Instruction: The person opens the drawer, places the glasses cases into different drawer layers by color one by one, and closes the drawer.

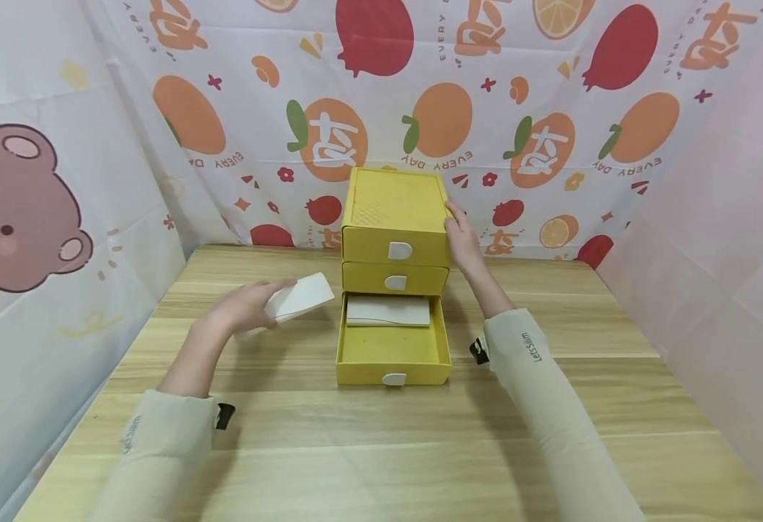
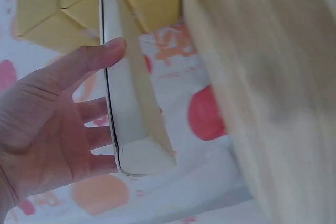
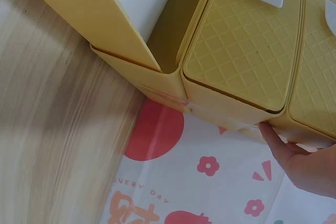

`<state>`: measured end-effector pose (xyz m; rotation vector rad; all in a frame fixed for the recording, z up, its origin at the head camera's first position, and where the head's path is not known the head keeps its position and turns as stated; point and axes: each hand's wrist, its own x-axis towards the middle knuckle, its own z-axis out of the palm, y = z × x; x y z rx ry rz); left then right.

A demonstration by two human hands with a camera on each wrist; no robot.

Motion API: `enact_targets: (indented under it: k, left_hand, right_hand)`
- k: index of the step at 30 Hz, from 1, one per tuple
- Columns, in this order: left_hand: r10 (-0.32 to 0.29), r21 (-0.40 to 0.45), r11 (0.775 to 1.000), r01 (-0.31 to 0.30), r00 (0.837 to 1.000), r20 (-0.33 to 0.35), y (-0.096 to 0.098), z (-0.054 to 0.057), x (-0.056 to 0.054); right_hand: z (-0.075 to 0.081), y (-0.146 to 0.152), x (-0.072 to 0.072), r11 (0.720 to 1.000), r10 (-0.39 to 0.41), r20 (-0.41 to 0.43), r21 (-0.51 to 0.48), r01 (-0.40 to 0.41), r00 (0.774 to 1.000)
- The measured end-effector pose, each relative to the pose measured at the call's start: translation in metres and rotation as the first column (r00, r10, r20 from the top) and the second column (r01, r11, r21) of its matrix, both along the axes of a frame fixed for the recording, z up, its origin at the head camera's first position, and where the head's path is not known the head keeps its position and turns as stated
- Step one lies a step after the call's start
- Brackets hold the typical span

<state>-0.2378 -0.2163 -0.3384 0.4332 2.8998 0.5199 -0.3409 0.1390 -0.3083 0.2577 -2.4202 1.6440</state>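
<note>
My left hand (image 1: 247, 308) grips a flat white block (image 1: 303, 296) with a thin dark line along one edge, left of a yellow drawer unit (image 1: 394, 243). In the left wrist view the thumb lies on one face of the block (image 2: 128, 93) and the fingers are behind it; its exact kind is unclear. The bottom drawer (image 1: 390, 373) is pulled out, with a similar white item (image 1: 388, 310) at its back. My right hand (image 1: 462, 239) rests against the unit's upper right side, its fingers touching the side wall in the right wrist view.
The unit stands on a wood-grain table (image 1: 355, 449). Its two upper drawers are closed, each with a white tab (image 1: 399, 251). Behind hangs a fruit-print cloth (image 1: 238, 145), with more cloth at the left and right.
</note>
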Motion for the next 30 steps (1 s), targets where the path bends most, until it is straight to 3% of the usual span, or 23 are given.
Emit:
enact_targets:
  k: [8, 13, 24, 30]
  left_hand:
    - [-0.112, -0.011, 0.994, 0.112, 0.994, -0.001, 0.018, 0.028, 0.011]
    - [-0.158, -0.009, 0.987, 0.158, 0.987, 0.020, 0.032, 0.038, 0.015]
    - [-0.216, -0.101, 0.971, 0.217, 0.976, 0.019, 0.070, 0.036, 0.015]
    - [-0.280, -0.133, 0.951, 0.279, 0.960, 0.017, 0.093, 0.036, 0.013]
  right_hand:
    - [0.001, 0.000, 0.000, 1.000, -0.026, 0.029, 0.007, 0.026, 0.999]
    - [0.002, 0.000, 0.001, 1.000, -0.020, 0.034, 0.003, 0.020, 0.999]
    - [0.001, 0.000, 0.000, 1.000, -0.017, 0.025, -0.006, 0.017, 1.000]
    - [0.001, -0.001, 0.001, 1.000, -0.020, 0.013, 0.013, 0.019, 1.000]
